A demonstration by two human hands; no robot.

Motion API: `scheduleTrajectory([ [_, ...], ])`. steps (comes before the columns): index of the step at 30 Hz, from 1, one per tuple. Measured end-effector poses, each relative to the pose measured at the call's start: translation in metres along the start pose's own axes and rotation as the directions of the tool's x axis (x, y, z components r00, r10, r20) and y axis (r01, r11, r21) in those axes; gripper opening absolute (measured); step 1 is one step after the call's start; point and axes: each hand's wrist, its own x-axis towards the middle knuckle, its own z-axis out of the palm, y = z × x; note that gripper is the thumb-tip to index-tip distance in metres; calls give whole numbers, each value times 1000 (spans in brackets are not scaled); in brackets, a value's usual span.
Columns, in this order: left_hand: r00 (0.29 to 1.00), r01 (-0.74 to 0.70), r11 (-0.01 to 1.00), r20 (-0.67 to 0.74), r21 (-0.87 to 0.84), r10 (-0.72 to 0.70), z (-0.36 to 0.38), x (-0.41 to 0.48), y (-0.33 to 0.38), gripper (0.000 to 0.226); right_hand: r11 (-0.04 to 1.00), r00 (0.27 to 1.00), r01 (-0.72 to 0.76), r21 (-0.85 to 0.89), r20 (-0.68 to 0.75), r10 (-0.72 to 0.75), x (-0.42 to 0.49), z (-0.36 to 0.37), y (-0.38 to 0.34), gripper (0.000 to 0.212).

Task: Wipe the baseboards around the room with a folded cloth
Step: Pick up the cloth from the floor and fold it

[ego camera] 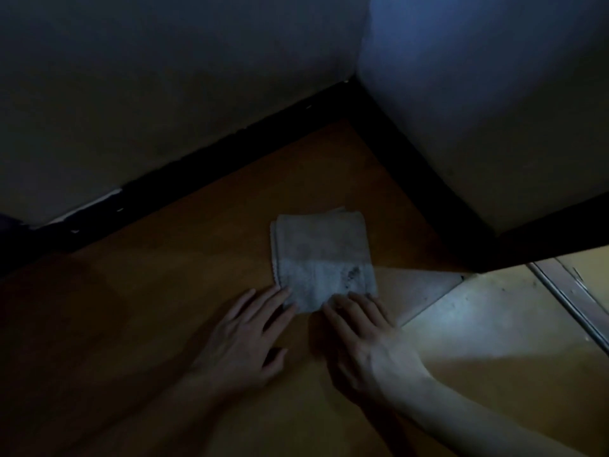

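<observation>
Cloth [321,257]: folded, pale, dark smudges; flat on the floor [164,291] near the corner, apart from both baseboards.
Left hand [245,344]: flat, fingers straight, tips touching the cloth's near left edge.
Right hand [361,338]: flat, fingers straight, tips on the cloth's near right edge.
Baseboards [204,166]: dark, meeting in the corner.
Lighting: dim; bright patch at right.
</observation>
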Motion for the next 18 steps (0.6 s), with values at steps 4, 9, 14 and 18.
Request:
scheduleTrajectory([
  [4, 996, 25, 1000, -80, -17, -26, -4, 13, 2, 65, 999, 998, 37, -20, -56, -38, 20, -11, 22, 52],
  [9, 999, 20, 1000, -39, -13, -21, -9, 44, -5, 73, 991, 996, 42, -129, 83, -31, 50, -19, 46, 84],
  [14, 999, 41, 999, -13, -24, -42, -7, 48, -5, 69, 986, 997, 63, -154, 58, -55, 49, -16, 43, 78],
  [18, 999, 23, 995, -37, -100, -27, -8, 44, -3, 68, 996, 999, 41, -77, 5, -41, 38, -11, 32, 73],
])
